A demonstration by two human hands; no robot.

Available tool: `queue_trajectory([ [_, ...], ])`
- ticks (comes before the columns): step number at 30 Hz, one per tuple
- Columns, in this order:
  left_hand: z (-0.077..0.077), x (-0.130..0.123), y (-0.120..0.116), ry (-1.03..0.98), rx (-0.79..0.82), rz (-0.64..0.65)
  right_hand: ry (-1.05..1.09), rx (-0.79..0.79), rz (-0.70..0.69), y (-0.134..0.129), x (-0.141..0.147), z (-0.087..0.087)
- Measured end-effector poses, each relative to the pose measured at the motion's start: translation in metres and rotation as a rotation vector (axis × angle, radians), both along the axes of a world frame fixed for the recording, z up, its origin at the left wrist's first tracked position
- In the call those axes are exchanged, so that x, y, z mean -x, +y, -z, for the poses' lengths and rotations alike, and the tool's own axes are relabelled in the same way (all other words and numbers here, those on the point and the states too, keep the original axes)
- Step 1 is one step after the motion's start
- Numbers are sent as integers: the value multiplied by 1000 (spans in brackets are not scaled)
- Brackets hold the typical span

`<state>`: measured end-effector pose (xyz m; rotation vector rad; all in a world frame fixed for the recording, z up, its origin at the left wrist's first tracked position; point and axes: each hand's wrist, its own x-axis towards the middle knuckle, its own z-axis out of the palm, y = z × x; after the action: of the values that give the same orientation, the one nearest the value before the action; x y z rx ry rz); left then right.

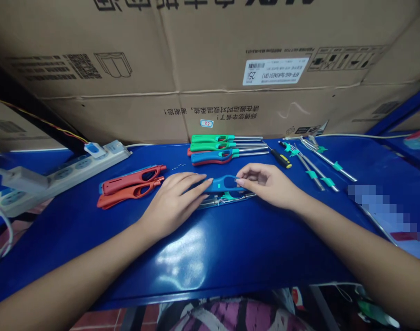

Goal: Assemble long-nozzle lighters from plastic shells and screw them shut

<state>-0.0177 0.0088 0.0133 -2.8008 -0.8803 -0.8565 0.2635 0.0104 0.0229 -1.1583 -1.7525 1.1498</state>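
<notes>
Between my two hands is a blue lighter casing half [217,185] with an oval finger opening. My left hand [177,198] has its fingertips on the left end of the casing, its palm turned down. My right hand [269,183] pinches the right end between thumb and fingers. Just below the casing lies an inner lighter assembly [227,197] with a teal trigger and a metal tube; my left fingers partly hide it. Behind my hands is a stack of assembled long-neck lighters [213,154] in green, red and blue with metal tubes.
Red and orange casing halves [130,184] lie left of my left hand. A black-and-yellow screwdriver [281,158] and several metal tubes with teal triggers [316,172] lie to the right. A white power strip [61,174] sits at left. Cardboard boxes [127,110] stand behind the blue table [230,257].
</notes>
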Motion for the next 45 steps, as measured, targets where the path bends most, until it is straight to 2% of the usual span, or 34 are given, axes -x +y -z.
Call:
queue_trajectory([
  [4, -4, 2, -1, 11, 51, 79, -58, 4, -66, -2, 1, 0],
  [12, -7, 2, -3, 55, 109, 107, -203, -67, -124, -1, -2, 1],
  [15, -7, 3, -3, 66, 121, 108, -271, -174, -145, -1, -4, 0],
  [18, -7, 4, -2, 100, 135, 123, -375, -310, -225, -2, -4, -1],
  [24, -6, 4, 0, 147, 170, 144, -439, -355, -310, -1, -5, 2],
  [32, -4, 3, 0, 143, 209, 121, -574, -370, -302, -1, -6, 3],
  [45, 0, 2, 0, 100, 260, 113, -592, -459, -324, 0, -6, 5],
])
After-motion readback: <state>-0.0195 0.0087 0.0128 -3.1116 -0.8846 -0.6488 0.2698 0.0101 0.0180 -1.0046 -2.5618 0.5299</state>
